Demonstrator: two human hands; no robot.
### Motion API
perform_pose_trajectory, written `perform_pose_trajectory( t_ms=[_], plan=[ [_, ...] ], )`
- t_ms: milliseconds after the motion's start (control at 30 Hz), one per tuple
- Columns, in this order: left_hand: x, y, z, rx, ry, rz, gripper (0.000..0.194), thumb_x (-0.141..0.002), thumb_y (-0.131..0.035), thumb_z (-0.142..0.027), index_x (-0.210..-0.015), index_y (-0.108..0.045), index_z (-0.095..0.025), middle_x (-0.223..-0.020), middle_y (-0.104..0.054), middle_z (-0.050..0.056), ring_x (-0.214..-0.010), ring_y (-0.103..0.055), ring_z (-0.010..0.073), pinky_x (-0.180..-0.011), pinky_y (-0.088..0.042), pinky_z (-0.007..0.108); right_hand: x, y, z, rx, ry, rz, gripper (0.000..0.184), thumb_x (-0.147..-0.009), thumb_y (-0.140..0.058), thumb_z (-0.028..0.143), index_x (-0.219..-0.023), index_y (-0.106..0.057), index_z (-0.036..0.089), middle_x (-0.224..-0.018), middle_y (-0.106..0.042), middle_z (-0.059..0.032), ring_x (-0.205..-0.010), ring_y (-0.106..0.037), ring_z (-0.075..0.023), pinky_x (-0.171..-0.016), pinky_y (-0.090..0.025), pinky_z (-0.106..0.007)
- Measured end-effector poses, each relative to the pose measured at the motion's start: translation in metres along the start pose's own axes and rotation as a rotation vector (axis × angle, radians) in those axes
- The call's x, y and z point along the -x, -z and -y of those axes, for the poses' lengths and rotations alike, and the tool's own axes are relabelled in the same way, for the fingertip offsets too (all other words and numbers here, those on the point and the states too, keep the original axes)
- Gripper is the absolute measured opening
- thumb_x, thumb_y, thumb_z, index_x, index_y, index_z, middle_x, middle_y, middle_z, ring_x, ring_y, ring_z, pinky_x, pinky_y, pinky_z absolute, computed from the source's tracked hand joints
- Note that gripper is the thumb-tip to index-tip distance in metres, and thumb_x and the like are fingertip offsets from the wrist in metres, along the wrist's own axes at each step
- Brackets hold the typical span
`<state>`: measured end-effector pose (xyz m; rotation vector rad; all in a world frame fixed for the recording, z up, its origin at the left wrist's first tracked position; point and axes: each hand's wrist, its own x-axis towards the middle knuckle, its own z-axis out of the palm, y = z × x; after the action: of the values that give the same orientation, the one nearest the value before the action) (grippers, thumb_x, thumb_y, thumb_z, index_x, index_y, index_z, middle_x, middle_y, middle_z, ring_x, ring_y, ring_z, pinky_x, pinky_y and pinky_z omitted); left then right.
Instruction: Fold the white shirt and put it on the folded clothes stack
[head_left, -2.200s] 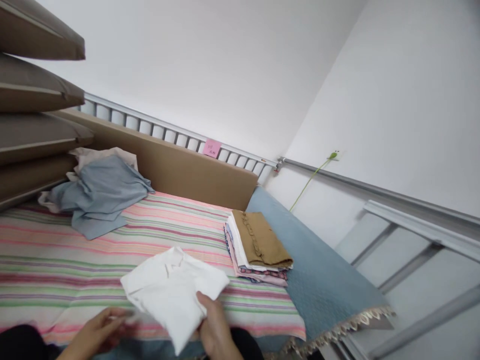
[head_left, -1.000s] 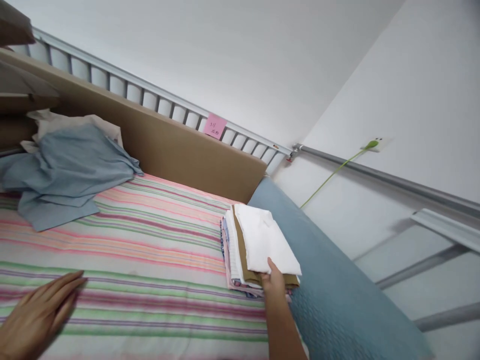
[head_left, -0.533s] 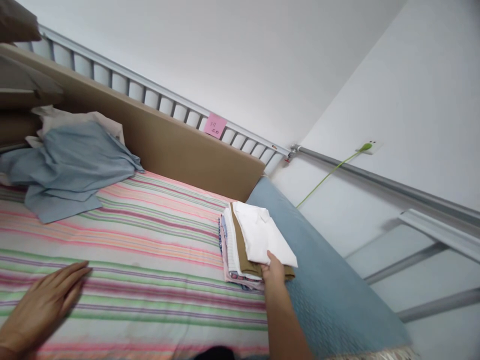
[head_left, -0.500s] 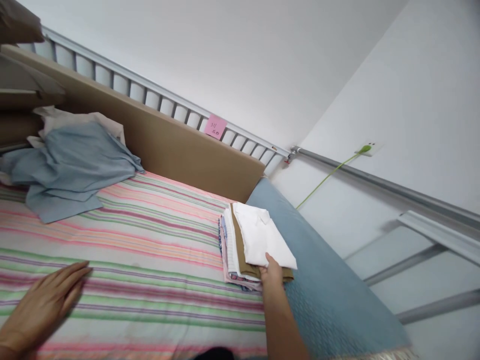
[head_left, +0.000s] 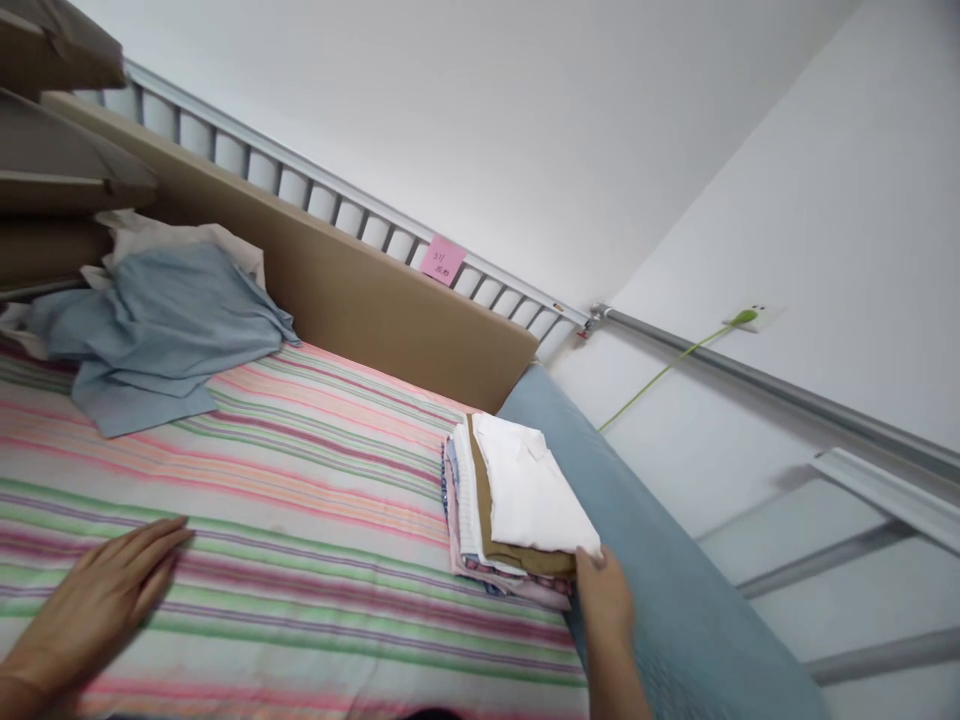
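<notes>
A folded white garment [head_left: 529, 490] lies on top of a stack of folded clothes [head_left: 480, 545] at the right side of the striped sheet [head_left: 300, 470]. My right hand [head_left: 606, 600] rests at the stack's near right corner, its fingertips touching the white garment's edge, holding nothing. My left hand [head_left: 97, 605] lies flat on the striped sheet at the lower left, fingers stretched out and together.
A loose pile of blue and white clothes [head_left: 157, 325] sits at the far left by brown cushions [head_left: 52, 180]. A brown headboard panel [head_left: 352, 300] and grey rail [head_left: 360, 225] with a pink note [head_left: 442, 260] line the back. A blue quilted blanket [head_left: 660, 600] lies right.
The white garment went from my hands onto the stack. My right hand has slid from its near edge to the near right corner. My left hand stays flat on the sheet.
</notes>
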<state>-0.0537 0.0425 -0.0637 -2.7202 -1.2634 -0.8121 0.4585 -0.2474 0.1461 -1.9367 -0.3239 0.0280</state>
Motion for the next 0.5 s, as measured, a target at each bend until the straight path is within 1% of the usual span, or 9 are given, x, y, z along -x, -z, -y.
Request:
perform_pose_trajectory(
  t_ms=[33,100,167,200,267,333,433,500],
  plan=[
    [0.000,0.001,0.000,0.003,0.002,0.002,0.040,-0.083,-0.044,-0.039,-0.116,-0.060,-0.023,-0.127,-0.056,0.004,-0.115,-0.050,0.0237,-0.094,-0.036,0.037,-0.002,0.000,0.008,0.073,0.072,-0.025,0.059,-0.069,-0.061,0.035,-0.122,-0.049,0.012,-0.138,-0.040,-0.0208,-0.133,-0.027,-0.0323,-0.109,-0.016,-0.053],
    [0.000,0.003,-0.001,0.008,0.013,0.014,0.040,-0.084,-0.044,-0.040,-0.116,-0.060,-0.023,-0.127,-0.056,0.004,-0.115,-0.050,0.0240,-0.094,-0.035,0.037,-0.010,-0.011,0.025,0.235,0.274,-0.043,0.058,-0.074,-0.056,0.036,-0.127,-0.047,0.014,-0.143,-0.034,-0.0177,-0.136,-0.020,-0.0291,-0.112,-0.010,-0.048],
    [0.000,0.005,-0.003,0.013,0.030,0.023,0.039,-0.084,-0.043,-0.040,-0.116,-0.060,-0.023,-0.127,-0.056,0.004,-0.116,-0.049,0.0239,-0.096,-0.034,0.038,-0.022,-0.035,0.040,0.408,0.453,-0.022,0.054,-0.076,-0.054,0.039,-0.127,-0.049,0.019,-0.145,-0.032,-0.0136,-0.137,-0.019,-0.0289,-0.110,-0.008,-0.051],
    [0.000,0.007,-0.004,0.018,0.036,0.031,0.039,-0.085,-0.044,-0.040,-0.116,-0.059,-0.023,-0.127,-0.055,0.004,-0.117,-0.048,0.0234,-0.097,-0.033,0.038,-0.029,-0.049,0.045,0.468,0.499,-0.001,0.053,-0.076,-0.056,0.040,-0.126,-0.051,0.023,-0.146,-0.032,-0.0117,-0.137,-0.017,-0.0298,-0.109,-0.006,-0.055],
    [0.001,0.009,-0.007,0.035,0.054,0.042,0.039,-0.085,-0.045,-0.040,-0.117,-0.059,-0.024,-0.128,-0.055,0.004,-0.118,-0.047,0.0222,-0.099,-0.032,0.037,-0.045,-0.074,0.049,0.503,0.505,0.043,0.051,-0.073,-0.059,0.044,-0.122,-0.054,0.029,-0.146,-0.032,-0.0081,-0.138,-0.013,-0.0307,-0.105,0.000,-0.061],
    [0.002,0.011,-0.009,0.055,0.082,0.053,0.039,-0.085,-0.046,-0.041,-0.118,-0.059,-0.025,-0.129,-0.054,0.003,-0.119,-0.046,0.0215,-0.100,-0.031,0.036,-0.064,-0.095,0.044,0.466,0.467,0.088,0.053,-0.069,-0.063,0.049,-0.118,-0.056,0.031,-0.146,-0.032,-0.0073,-0.138,-0.011,-0.0312,-0.103,0.004,-0.063],
    [0.003,0.011,-0.011,0.061,0.127,0.063,0.040,-0.085,-0.046,-0.044,-0.118,-0.060,-0.027,-0.130,-0.054,0.002,-0.120,-0.046,0.0217,-0.102,-0.031,0.036,-0.092,-0.117,0.026,0.344,0.331,0.120,0.062,-0.056,-0.071,0.055,-0.112,-0.059,0.031,-0.146,-0.032,-0.0091,-0.137,-0.013,-0.0350,-0.099,0.009,-0.067],
    [0.005,0.009,-0.010,0.050,0.141,0.062,0.039,-0.084,-0.047,-0.045,-0.118,-0.060,-0.030,-0.131,-0.053,0.000,-0.120,-0.046,0.0214,-0.102,-0.032,0.035,-0.106,-0.129,0.011,0.225,0.261,0.169,0.064,-0.053,-0.072,0.056,-0.110,-0.059,0.031,-0.146,-0.031,-0.0097,-0.136,-0.014,-0.0361,-0.098,0.005,-0.069]
  ],
)
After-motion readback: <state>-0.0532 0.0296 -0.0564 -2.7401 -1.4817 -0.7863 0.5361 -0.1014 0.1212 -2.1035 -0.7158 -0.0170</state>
